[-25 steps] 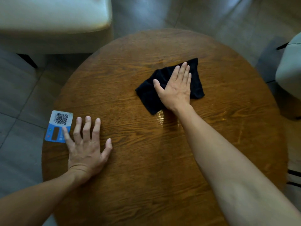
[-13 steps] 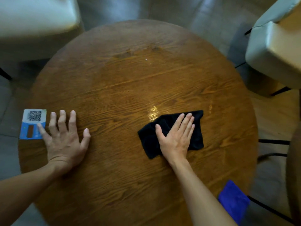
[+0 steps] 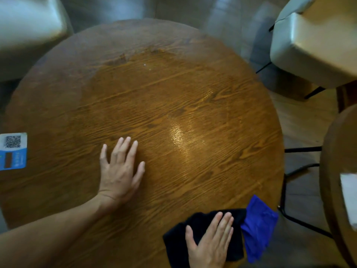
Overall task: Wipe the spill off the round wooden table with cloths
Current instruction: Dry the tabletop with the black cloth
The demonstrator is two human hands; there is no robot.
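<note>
The round wooden table (image 3: 173,89) fills the view. A shiny wet streak (image 3: 178,136) shows right of its middle. My right hand (image 3: 211,242) lies flat, fingers together, pressing a black cloth (image 3: 176,240) onto the table near the front edge. A blue cloth (image 3: 258,225) lies at the table's front right rim, touching the black cloth's right side. My left hand (image 3: 120,171) rests flat on the wood left of centre, fingers spread, holding nothing.
A blue and white QR code card (image 3: 12,150) sits at the table's left edge. Pale cushioned chairs stand at the back left (image 3: 27,26) and back right (image 3: 316,41). Another wooden table (image 3: 334,171) with something white on it stands at the right.
My right hand has dragged the black cloth toward me, from the table's middle to the front edge beside the blue cloth. My left hand has shifted right, away from the card.
</note>
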